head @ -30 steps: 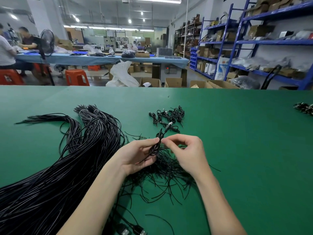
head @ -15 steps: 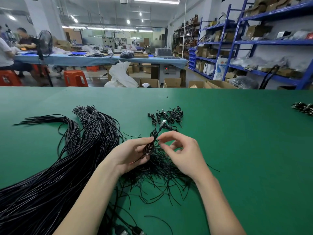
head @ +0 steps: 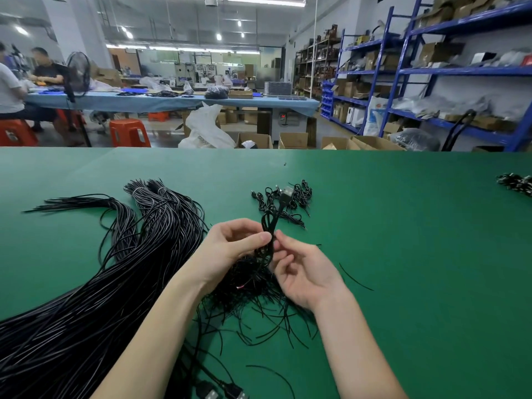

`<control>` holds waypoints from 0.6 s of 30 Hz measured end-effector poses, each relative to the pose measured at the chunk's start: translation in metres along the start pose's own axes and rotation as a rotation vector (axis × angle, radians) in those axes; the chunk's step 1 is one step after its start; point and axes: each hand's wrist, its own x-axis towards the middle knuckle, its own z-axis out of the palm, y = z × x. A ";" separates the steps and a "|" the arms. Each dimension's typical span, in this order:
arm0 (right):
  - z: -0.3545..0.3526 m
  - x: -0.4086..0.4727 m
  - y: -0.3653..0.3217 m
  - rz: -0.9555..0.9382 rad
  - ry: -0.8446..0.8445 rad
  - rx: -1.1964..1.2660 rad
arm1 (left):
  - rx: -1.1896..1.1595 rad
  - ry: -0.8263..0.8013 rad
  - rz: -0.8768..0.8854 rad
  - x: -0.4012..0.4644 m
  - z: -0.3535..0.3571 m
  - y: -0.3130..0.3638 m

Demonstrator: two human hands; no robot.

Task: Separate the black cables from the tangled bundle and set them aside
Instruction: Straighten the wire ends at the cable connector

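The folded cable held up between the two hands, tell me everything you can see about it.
The folded cable is thin, black and glossy, like plastic-coated wire, doubled into a narrow loop bundle that stands nearly upright above the green table. A blocky grey-faced plug tops it, tilted right. The left hand pinches its lower part between thumb and fingers, and the right hand touches it from the right. Its lower end runs down into the loose tangle of thin black wires under the hands.
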 end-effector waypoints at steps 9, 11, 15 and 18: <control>-0.013 0.009 -0.001 -0.987 0.196 -1.191 | -0.266 0.053 -0.364 0.005 0.005 -0.001; -0.019 0.008 -0.002 -1.180 0.192 -1.348 | -0.391 0.060 -0.434 0.005 0.004 -0.003; -0.019 0.006 -0.001 -1.431 0.210 -1.477 | -0.565 0.030 -0.477 0.005 0.005 -0.003; -0.015 0.006 0.005 -1.389 0.243 -1.468 | -0.451 0.020 -0.411 0.005 0.002 -0.006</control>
